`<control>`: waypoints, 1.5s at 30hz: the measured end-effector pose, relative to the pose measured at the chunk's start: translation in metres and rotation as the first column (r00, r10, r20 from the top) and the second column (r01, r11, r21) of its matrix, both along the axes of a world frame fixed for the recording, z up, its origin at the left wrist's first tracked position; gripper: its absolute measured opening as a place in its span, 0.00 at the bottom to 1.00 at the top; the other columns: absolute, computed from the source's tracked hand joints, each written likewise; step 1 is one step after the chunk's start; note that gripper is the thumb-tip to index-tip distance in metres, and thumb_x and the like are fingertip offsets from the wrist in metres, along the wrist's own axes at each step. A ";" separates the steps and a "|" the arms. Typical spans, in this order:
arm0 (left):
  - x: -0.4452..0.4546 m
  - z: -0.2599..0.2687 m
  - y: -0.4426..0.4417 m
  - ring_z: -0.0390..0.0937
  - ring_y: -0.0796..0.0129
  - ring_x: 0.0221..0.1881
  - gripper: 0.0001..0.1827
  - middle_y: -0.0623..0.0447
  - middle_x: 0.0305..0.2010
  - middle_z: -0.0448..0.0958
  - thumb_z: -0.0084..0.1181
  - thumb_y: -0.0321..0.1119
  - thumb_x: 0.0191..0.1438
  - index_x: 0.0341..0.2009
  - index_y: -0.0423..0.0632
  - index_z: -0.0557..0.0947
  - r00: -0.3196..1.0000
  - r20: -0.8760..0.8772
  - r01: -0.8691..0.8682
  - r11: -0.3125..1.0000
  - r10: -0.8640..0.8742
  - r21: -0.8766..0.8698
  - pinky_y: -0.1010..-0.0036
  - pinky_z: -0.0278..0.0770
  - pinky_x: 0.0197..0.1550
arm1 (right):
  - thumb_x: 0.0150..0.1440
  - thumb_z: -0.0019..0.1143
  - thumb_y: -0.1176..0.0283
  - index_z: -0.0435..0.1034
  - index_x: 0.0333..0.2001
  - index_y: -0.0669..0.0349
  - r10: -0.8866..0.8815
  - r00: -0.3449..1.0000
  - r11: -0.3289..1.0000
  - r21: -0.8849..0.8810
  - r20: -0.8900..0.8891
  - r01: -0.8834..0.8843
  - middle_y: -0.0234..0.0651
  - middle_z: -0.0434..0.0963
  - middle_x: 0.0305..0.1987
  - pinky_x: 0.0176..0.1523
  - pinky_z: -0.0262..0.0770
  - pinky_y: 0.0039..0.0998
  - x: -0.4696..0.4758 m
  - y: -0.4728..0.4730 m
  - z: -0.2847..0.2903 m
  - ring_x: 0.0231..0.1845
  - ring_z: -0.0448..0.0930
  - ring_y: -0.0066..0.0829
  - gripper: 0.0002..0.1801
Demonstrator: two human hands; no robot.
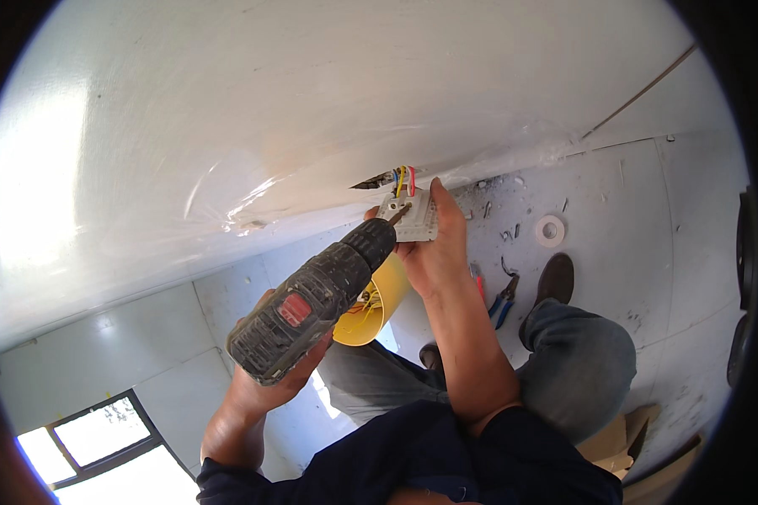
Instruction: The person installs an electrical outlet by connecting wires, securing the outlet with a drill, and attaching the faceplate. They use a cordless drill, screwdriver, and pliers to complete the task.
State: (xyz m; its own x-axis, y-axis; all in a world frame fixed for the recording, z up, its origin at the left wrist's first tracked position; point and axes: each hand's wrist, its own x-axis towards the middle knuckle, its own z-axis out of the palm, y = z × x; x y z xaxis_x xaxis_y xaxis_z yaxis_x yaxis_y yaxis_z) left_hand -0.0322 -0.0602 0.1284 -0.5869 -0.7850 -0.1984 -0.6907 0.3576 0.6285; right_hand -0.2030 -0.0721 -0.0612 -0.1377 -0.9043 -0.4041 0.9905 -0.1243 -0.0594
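Note:
My left hand point(306, 366) grips a dusty black cordless drill driver point(309, 297) with a red patch on its body. The drill's bit point(400, 215) reaches into a screw terminal on the back of a white electrical wall plate point(424, 211). From below and the side, my right hand point(439, 246) holds that plate, its thumb at the right edge. Yellow, red and blue wires point(402, 180) run to the plate from a dark cut-out point(376, 182) in the wall. Most of my left fingers are hidden behind the drill.
A yellow bucket point(388, 297) holding bits of wire stands below the drill. On the floor lie blue-handled pliers point(504, 302), a red-handled tool point(477, 281), a roll of white tape point(550, 231) and scraps. Plastic film point(278, 196) covers the wall. Cardboard point(613, 442) lies behind my knee.

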 end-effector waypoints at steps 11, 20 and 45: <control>-0.013 0.017 0.000 0.83 0.64 0.41 0.17 0.48 0.42 0.82 0.69 0.20 0.51 0.47 0.38 0.84 0.995 0.067 0.072 0.997 -0.069 -0.031 0.72 0.80 0.44 | 0.73 0.34 0.49 0.69 0.56 0.62 -0.024 1.000 1.000 0.021 0.013 0.023 0.44 0.83 0.44 0.46 0.85 0.37 0.004 0.001 0.004 0.43 0.87 0.41 0.27; -0.030 0.045 -0.019 0.83 0.63 0.31 0.19 0.49 0.36 0.79 0.73 0.25 0.44 0.44 0.39 0.84 0.956 0.191 0.240 0.968 -0.222 -0.078 0.73 0.78 0.33 | 0.74 0.32 0.46 0.69 0.49 0.51 -0.033 0.999 0.997 0.076 0.016 0.031 0.33 0.82 0.33 0.29 0.69 0.29 0.005 -0.001 0.021 0.28 0.77 0.22 0.23; -0.051 0.052 -0.032 0.86 0.63 0.29 0.19 0.51 0.33 0.80 0.75 0.26 0.43 0.41 0.40 0.84 0.897 0.341 0.341 0.930 -0.280 -0.134 0.73 0.78 0.30 | 0.73 0.34 0.45 0.69 0.46 0.47 -0.020 1.000 0.992 0.124 0.001 0.019 0.25 0.78 0.33 0.28 0.66 0.28 0.003 -0.007 0.019 0.28 0.74 0.19 0.21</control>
